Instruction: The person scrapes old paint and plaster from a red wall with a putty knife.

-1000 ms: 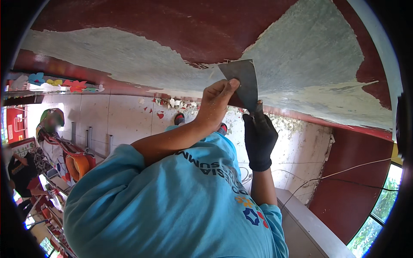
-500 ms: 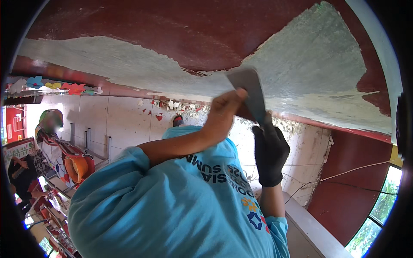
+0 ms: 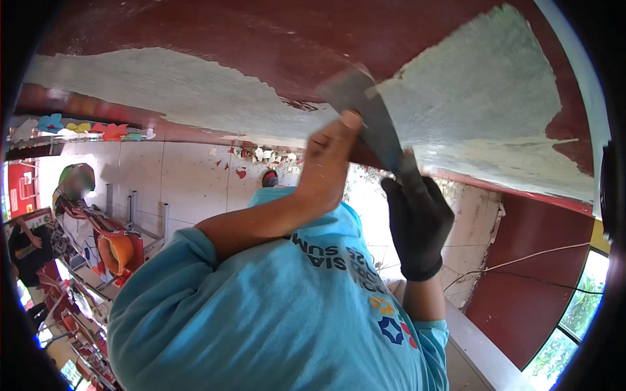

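At the peeling maroon wall [image 3: 215,36], our black-gloved right hand [image 3: 420,225] and bare left hand [image 3: 326,159] clamped the flat grey metal scraper [image 3: 379,124], seemingly light, stiff, best held by its narrow end.

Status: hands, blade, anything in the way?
Bare left hand, gloved right hand on grey blade. Blade blurred; contact with wall unclear. Left hand partly hides blade.

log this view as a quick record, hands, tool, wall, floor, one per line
left hand: bare, thumb on the scraper blade
right hand: black glove, gripping the scraper's narrow lower end
tool: flat, grey, tilted, blurred; contact with the wall unclear
wall: dark red paint around a ragged grey patch
floor: pale tiles, red and white flakes near the wall
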`<control>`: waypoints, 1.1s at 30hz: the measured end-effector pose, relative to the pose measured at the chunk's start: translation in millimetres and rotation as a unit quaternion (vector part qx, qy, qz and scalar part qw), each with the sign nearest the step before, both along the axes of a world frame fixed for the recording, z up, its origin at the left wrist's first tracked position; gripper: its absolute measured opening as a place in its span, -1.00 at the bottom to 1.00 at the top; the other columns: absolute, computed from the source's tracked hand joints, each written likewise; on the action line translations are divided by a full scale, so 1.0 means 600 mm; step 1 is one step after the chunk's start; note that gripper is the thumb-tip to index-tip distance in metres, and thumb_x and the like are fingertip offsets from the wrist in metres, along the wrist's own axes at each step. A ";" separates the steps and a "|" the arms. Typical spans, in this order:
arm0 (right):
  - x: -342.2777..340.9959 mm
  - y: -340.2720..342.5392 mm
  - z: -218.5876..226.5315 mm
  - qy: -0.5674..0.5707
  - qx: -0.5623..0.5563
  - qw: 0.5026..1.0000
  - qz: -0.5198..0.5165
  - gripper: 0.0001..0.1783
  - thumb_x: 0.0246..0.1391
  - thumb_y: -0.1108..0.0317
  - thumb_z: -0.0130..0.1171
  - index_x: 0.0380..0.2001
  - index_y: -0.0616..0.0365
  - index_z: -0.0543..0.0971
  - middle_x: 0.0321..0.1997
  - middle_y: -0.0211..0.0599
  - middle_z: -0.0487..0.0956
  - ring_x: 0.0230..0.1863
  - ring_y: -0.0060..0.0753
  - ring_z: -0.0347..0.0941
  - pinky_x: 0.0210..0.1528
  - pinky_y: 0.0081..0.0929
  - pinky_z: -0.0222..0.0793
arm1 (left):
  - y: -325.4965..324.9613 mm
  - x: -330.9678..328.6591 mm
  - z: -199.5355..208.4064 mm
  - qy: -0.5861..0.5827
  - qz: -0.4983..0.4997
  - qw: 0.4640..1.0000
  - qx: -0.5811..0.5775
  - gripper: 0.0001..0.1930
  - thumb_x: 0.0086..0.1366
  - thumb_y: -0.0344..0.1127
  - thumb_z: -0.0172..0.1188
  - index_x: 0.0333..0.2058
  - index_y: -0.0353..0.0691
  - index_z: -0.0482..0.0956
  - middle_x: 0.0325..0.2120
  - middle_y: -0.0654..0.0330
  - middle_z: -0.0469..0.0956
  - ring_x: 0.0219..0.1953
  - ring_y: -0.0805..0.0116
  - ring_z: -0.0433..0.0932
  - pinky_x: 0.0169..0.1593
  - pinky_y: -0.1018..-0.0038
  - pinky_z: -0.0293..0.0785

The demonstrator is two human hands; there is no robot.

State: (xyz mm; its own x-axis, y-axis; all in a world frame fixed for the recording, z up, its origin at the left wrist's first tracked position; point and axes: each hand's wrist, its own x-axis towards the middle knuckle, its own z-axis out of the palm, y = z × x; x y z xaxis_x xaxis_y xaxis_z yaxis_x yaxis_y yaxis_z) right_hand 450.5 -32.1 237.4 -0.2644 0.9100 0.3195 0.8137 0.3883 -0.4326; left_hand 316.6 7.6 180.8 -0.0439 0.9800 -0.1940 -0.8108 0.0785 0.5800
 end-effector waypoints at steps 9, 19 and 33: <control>0.068 -0.038 -0.012 0.027 -0.057 0.998 -0.029 -0.35 -0.19 0.64 0.13 0.07 0.01 0.40 -0.40 -0.14 0.54 -0.42 -0.26 0.51 -0.37 -0.43 0.43 | 0.000 0.016 0.008 0.031 -0.200 0.979 0.027 -0.58 0.27 0.01 0.02 -0.42 -0.28 0.57 -0.51 0.16 0.59 -0.47 0.46 0.57 -0.34 0.53 0.52; 0.067 -0.040 -0.015 0.064 -0.070 0.992 -0.079 -0.40 -0.16 0.60 0.19 0.03 -0.04 0.43 -0.42 -0.18 0.53 -0.42 -0.31 0.51 -0.36 -0.49 0.42 | 0.000 0.039 0.021 0.016 -0.136 0.991 0.012 -0.67 0.28 -0.07 0.04 -0.44 -0.21 0.55 -0.46 0.23 0.58 -0.39 0.53 0.56 -0.30 0.63 0.48; 0.048 -0.017 0.018 0.073 -0.089 0.992 -0.044 -0.57 -0.17 0.54 0.27 -0.13 0.04 0.51 -0.46 -0.17 0.53 -0.51 -0.27 0.50 -0.49 -0.46 0.40 | 0.007 0.034 -0.006 -0.057 -0.116 0.988 0.081 -0.65 0.32 -0.05 -0.06 -0.28 -0.24 0.51 -0.36 0.18 0.57 -0.26 0.41 0.55 -0.11 0.41 0.47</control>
State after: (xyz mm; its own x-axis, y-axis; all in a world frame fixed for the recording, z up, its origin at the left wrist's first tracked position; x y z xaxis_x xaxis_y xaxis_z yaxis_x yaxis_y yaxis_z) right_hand 479.4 -42.6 248.0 -0.1435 0.9731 0.1802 0.7645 0.2246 -0.6043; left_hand 337.2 11.8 177.2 0.1981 0.9799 -0.0237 -0.8424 0.1825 0.5069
